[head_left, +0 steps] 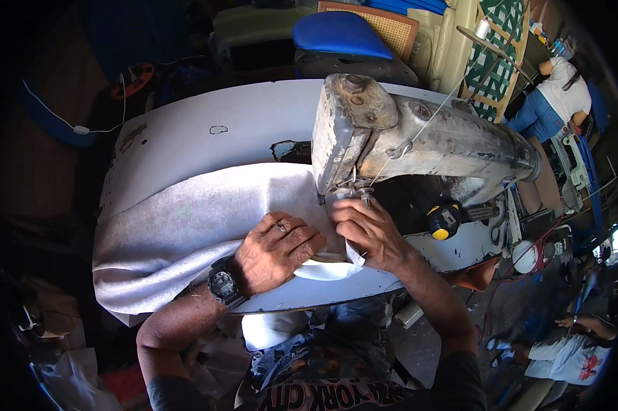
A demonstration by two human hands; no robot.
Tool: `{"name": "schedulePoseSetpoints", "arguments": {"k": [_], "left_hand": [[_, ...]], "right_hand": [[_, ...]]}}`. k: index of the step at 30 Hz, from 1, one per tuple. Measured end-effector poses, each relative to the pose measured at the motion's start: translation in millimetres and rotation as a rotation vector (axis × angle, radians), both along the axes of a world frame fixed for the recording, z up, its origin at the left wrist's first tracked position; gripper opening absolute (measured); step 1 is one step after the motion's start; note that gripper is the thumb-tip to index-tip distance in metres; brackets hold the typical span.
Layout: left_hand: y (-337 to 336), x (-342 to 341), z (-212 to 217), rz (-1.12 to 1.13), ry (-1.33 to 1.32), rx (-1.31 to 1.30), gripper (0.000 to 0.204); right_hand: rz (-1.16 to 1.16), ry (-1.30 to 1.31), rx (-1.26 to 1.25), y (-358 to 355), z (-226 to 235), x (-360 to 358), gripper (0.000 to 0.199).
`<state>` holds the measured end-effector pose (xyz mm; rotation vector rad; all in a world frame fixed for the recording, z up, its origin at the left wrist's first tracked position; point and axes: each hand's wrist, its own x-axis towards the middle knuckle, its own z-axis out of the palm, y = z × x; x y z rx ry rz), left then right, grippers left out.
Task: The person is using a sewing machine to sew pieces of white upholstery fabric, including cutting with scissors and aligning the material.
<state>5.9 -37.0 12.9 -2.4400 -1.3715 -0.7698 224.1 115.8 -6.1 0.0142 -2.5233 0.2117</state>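
From my end I see a worn wht table point(186, 147), paint chipped at the L end & along the edges; a lt-grey cloth point(179, 219) runs from there to the machine head, w/ soft folds; the old metal sewing machine point(439, 140) stands on the R half; a blk/yel tape measure point(445, 220) sits on the near side of its arm.

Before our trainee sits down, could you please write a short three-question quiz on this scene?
1. True or false: the left hand rests on top of the sewing machine.
2. Which lies to the right of the right hand? (a) hammer (b) tape measure (c) cup
3. Fill in: strapped around the left wrist is a black ____.

Key: 1. False; it lies on the pale cloth. 2. b. 3. Watch.
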Motion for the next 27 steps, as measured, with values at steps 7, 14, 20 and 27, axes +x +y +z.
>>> {"name": "schedulePoseSetpoints", "arguments": {"k": [7,14,20,27], "left_hand": [[2,2,-5,-0.013,-0.010,-0.017,0.037],[2,3,-1,-0.016,-0.014,-0.005,0.038],[3,1,4,-0.006,-0.015,0.015,0.035],[7,-5,-14,-0.013,0.044,-0.168,0.036]], "right_hand": [[-0.112,-0.117,-0.143,-8,9,-1,0.027],[-0.126,-0.092,-0.089,-4,5,0,0.032],[-0.111,-0.038,-0.022,-5,1,0,0.044],[-0.055,-0.104,-0.124,-13,3,7,0.037]]}}
